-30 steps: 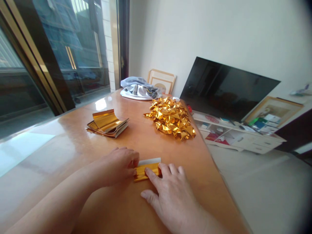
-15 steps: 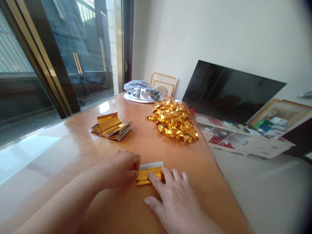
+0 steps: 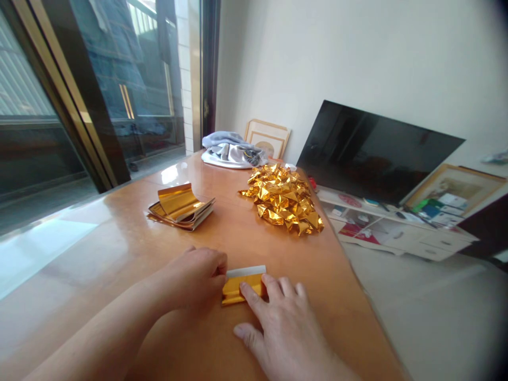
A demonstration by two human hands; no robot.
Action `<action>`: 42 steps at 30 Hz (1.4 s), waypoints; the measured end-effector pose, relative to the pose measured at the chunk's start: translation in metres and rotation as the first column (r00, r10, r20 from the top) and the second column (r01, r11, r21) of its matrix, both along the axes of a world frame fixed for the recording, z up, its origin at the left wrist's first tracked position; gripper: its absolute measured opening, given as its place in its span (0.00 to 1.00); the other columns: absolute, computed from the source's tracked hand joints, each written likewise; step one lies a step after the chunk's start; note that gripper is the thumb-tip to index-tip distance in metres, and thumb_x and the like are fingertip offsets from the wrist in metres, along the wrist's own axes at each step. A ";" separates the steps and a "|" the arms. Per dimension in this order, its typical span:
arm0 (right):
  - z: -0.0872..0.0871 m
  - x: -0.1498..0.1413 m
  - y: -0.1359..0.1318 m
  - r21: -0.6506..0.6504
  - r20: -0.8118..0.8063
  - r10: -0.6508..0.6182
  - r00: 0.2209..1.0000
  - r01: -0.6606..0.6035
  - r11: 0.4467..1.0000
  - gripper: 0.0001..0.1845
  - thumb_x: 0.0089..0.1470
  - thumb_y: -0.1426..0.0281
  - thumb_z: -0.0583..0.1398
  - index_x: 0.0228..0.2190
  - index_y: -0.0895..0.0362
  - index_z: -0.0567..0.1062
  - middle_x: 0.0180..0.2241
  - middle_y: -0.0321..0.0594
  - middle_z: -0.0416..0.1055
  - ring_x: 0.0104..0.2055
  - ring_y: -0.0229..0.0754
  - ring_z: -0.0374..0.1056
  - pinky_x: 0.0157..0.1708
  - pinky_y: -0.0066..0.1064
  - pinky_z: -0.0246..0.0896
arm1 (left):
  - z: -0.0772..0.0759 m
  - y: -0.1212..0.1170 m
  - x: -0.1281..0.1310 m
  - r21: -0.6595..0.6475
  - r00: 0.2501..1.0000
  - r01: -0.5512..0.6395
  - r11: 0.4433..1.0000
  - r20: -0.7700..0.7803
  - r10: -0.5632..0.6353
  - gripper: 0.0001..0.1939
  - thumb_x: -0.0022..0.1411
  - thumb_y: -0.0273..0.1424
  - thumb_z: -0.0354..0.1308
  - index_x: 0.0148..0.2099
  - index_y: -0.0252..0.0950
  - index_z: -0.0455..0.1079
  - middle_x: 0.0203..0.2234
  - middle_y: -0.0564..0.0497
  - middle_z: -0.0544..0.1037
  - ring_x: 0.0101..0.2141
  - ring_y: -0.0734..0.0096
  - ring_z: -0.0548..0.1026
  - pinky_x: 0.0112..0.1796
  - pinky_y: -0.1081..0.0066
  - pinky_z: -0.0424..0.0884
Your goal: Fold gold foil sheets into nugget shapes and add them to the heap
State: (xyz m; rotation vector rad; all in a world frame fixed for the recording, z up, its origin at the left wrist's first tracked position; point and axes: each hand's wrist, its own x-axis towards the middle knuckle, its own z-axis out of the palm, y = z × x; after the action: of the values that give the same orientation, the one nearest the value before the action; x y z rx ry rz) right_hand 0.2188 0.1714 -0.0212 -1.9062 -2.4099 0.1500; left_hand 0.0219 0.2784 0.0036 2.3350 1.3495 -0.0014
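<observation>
A small sheet of gold foil paper [image 3: 232,292] lies partly folded on the wooden table [image 3: 190,338], its pale backing showing as a strip along the far edge. My left hand [image 3: 200,275] is closed, with thumb and curled fingers gripping the sheet's left end. Fingers spread, my right hand [image 3: 281,323] presses its index and middle fingertips onto the gold face, the thumb resting apart on the near side. Beyond my left hand sits a stack of gold foil sheets [image 3: 177,203], the top one curling up. Farther right is a heap of folded gold foil pieces [image 3: 283,198].
Crumpled pale cloth [image 3: 230,151] lies at the table's far end, before leaning picture frames [image 3: 268,135]. On the right, past the table edge, a television [image 3: 377,153] stands on a white cabinet [image 3: 420,243]. A sliding glass door [image 3: 119,90] borders the left.
Both hands stay almost in place on the gold foil sheet. The pale strip at its far edge looks slightly wider now.
</observation>
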 end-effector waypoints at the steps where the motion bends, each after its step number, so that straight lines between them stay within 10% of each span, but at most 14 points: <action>1: 0.000 0.000 0.000 -0.001 0.001 -0.001 1.000 0.001 1.000 0.32 0.60 0.45 0.56 0.62 0.39 0.67 0.58 0.50 0.68 0.55 0.64 0.63 0.54 0.62 0.53 | 0.000 0.000 0.000 0.004 1.000 -0.003 1.000 -0.005 0.003 0.08 0.58 0.31 0.54 0.33 0.40 0.74 0.30 0.51 0.80 0.31 0.65 0.74 0.31 0.70 0.62; 19: 0.001 -0.001 0.000 -0.025 -0.008 -0.003 1.000 0.003 1.000 0.34 0.59 0.44 0.57 0.63 0.39 0.65 0.55 0.50 0.70 0.52 0.61 0.63 0.50 0.57 0.57 | -0.011 -0.006 0.007 0.094 0.956 0.213 0.972 0.185 -0.227 0.12 0.57 0.20 0.51 0.36 0.39 0.72 0.36 0.50 0.75 0.38 0.65 0.71 0.38 0.69 0.66; 42: 0.004 0.001 -0.002 -0.021 -0.026 -0.010 1.000 0.009 1.000 0.35 0.59 0.47 0.59 0.65 0.38 0.62 0.58 0.48 0.67 0.56 0.61 0.61 0.55 0.59 0.54 | -0.016 -0.009 0.014 0.040 0.939 0.241 0.970 0.244 -0.243 0.08 0.64 0.28 0.53 0.36 0.39 0.74 0.36 0.49 0.75 0.34 0.68 0.74 0.36 0.70 0.67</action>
State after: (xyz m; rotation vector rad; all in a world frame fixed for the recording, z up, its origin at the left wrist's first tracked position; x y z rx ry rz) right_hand 0.2195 0.1695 -0.0177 -1.9114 -2.3916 0.1988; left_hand 0.0361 0.2694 -0.0127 2.4010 0.9399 0.2147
